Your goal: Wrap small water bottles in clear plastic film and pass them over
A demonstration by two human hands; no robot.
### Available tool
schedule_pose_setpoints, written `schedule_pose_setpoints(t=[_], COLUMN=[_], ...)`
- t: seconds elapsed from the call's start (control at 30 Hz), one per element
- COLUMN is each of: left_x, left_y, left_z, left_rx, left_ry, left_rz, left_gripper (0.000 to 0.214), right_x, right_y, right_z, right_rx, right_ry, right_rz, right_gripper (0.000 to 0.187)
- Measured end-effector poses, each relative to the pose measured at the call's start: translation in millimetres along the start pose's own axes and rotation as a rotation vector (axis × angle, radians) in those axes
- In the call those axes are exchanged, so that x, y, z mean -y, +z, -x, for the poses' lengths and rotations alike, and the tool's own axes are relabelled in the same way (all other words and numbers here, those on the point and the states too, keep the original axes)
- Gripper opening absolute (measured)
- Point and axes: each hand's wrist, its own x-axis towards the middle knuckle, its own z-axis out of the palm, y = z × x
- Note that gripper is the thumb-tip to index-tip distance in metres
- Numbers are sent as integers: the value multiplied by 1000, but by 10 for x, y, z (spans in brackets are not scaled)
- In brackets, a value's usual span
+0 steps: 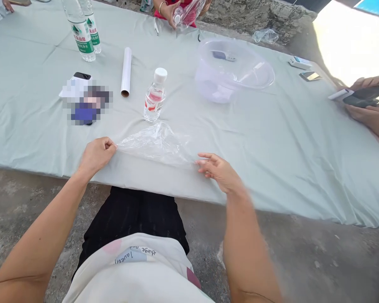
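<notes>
A crumpled sheet of clear plastic film (pixel 159 143) lies across the table near its front edge. My left hand (pixel 97 155) pinches the film's left corner between thumb and fingers. At the opposite end, my right hand (pixel 217 168) has its fingers loosely curled and apart, the tips beside the film's right edge; whether they touch it is hard to make out. Just behind the film stands a small upright bottle (pixel 154 99) of clear liquid with a white cap and a red-and-white label.
A roll of film (pixel 126 71) lies behind left, near two tall water bottles (pixel 82 38). A translucent basin (pixel 214 84) stands behind right. Phones (pixel 310 76) lie on the greenish cloth (pixel 287 139). Across the table, a person's hand (pixel 169 12) holds a bottle and plastic; another person's hands (pixel 369 101) are at right.
</notes>
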Motion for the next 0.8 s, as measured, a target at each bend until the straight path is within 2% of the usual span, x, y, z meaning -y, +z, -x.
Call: schedule_pose_setpoints(t=[0.03, 0.07, 0.13, 0.17, 0.2, 0.27, 0.3, 0.37, 0.4, 0.5, 0.53, 0.57, 0.63, 0.67, 0.8], left_x=[-1, -4, -14, -20, -25, -31, -31, -25, -21, -1, 10, 25, 67, 95, 232], left_y=[14, 21, 19, 14, 9, 4, 6, 17, 25, 43, 46, 47, 48, 48, 39], left_z=[7, 16, 36, 45, 52, 56, 54, 44, 39, 19, 11, 4, -10, -14, -16], left_rx=[-3, -6, 5, 18, 32, 43, 43, 38, 40, 49, 49, 47, 40, 38, 60], left_ry=[2, 4, 14, 19, 21, 26, 33, 48, 53, 71, 88, 113, 182, 220, 352], left_rz=[-2, -1, 6, 8, 8, 1, -2, -6, -11, -39, -54, -75, -132, -165, -249], left_gripper=[13, 13, 14, 14, 14, 13, 13, 13, 13, 13, 13, 13, 14, 15, 20], right_x=[27, 74, 221, 316, 419, 622, 708, 827, 857, 870, 868, 872, 910, 944, 1115], right_y=[-102, -166, -149, -67, 53, 355, 507, 760, 851, 995, 1015, 1031, 1071, 1105, 1376], right_z=[32, 66, 137, 165, 181, 152, 102, -57, -149, -380, -424, -450, -455, -442, -415], right_rx=[-94, -245, -557, -625, -599, -351, -207, 1, 71, 238, 284, 311, 313, 303, 316], right_ry=[-8, -51, -260, -399, -536, -735, -790, -810, -793, -725, -705, -683, -636, -609, -525], right_rz=[-12, -38, -78, -61, -5, 222, 369, 623, 713, 841, 838, 805, 638, 525, 186], right_gripper=[39, 34, 23, 20, 17, 14, 14, 15, 22, 53, 53, 45, 21, 15, 16])
